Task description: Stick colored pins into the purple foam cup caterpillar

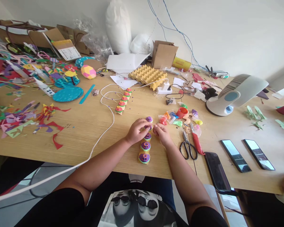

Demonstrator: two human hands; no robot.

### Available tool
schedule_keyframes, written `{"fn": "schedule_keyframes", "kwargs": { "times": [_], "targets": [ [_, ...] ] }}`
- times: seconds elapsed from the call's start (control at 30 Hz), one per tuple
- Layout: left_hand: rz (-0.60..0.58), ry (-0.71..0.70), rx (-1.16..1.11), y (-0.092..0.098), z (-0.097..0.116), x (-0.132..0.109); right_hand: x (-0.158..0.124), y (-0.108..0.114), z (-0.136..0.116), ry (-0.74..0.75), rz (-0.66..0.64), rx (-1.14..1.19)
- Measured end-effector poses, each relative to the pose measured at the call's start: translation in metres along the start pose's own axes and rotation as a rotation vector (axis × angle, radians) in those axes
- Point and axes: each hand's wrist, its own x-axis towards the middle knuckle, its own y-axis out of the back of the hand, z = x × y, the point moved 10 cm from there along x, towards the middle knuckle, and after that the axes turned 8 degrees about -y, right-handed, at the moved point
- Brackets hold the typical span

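In front of me on the table lies an egg-carton strip [145, 146] whose bumps carry purple clay caps with small orange rings and dark dots. Over its far half, my left hand [138, 130] has thumb and fingertips pinched together. My right hand [162, 133] faces it from the other side, fingers curled and closed, the fingertips of both almost meeting. Whatever small piece sits between them is too small to make out. Farther off to the left rests a second egg-carton strip [124, 100] with red caps, thin sticks and dots beside it.
Black-handled scissors [188, 148] and a red-handled knife [198, 142] lie right of my right hand, near bagged colored clay [164, 119] and several phones [217, 171]. A white fan [232, 94] stands behind them. A white cable [110, 126] crosses the left side, beside paper scraps [26, 121].
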Motion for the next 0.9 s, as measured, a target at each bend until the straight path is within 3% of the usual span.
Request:
{"fn": "schedule_keyframes", "kwargs": {
  "times": [0.33,0.57,0.77,0.9],
  "targets": [
    [-0.003,-0.007,-0.01,0.0,0.001,0.001,0.001,0.001,-0.002,0.027,0.021,0.078],
    [-0.012,-0.006,-0.009,-0.001,0.002,0.0,0.0,0.004,0.001,0.003,0.051,-0.071],
    [0.001,-0.011,-0.012,-0.001,0.0,0.0,-0.001,0.004,-0.01,0.101,0.054,0.053],
    [0.007,-0.016,-0.009,0.0,0.001,0.0,0.0,0.004,-0.006,0.071,0.054,-0.019]
  ]
}}
